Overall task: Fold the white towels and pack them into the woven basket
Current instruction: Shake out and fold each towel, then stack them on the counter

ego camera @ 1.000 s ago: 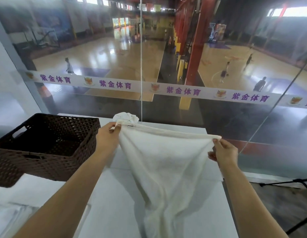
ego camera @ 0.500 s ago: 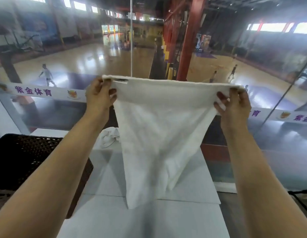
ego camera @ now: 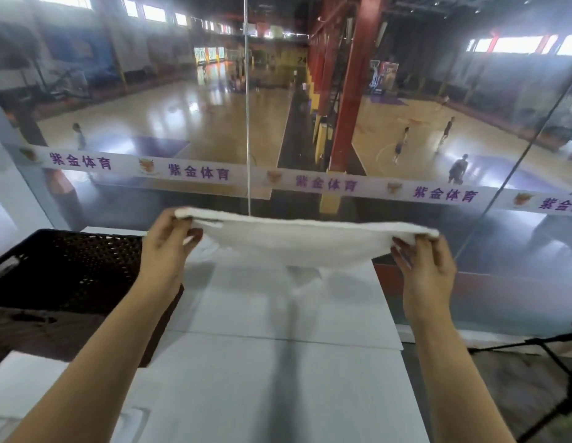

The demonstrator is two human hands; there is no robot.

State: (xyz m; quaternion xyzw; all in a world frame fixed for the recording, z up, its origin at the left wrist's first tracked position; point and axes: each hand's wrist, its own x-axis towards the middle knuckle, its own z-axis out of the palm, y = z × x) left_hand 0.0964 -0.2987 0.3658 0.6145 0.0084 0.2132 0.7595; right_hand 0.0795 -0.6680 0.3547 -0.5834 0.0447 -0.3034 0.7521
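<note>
Fingers (ego camera: 403, 247) of the right hand (ego camera: 427, 266) curl closed over one end of the white towel (ego camera: 297, 243), and we see those of the left hand (ego camera: 164, 247) pinched shut on the other end in the same way, thumb under the cloth. Between the 2 hands the towel is stretched out nearly flat, its far edge running in a slightly sagging line and its middle bellying downward; it is blurred, so we cannot tell how many layers it has. It hangs in the air above the far part of the white counter (ego camera: 278, 378), clear of the surface, with its shadow falling on the top below. The dark woven basket (ego camera: 70, 270) stands on the counter at the left, just beside the left forearm, and its interior is too dark for us to tell what it holds. A bit of white cloth (ego camera: 9, 423) shows at the lower left corner of the counter, too blurred to identify further. Beyond the counter a glass wall (ego camera: 470, 235) carries a white banner strip (ego camera: 310, 183) with purple characters, and a basketball court (ego camera: 182, 123) lies beyond it.
</note>
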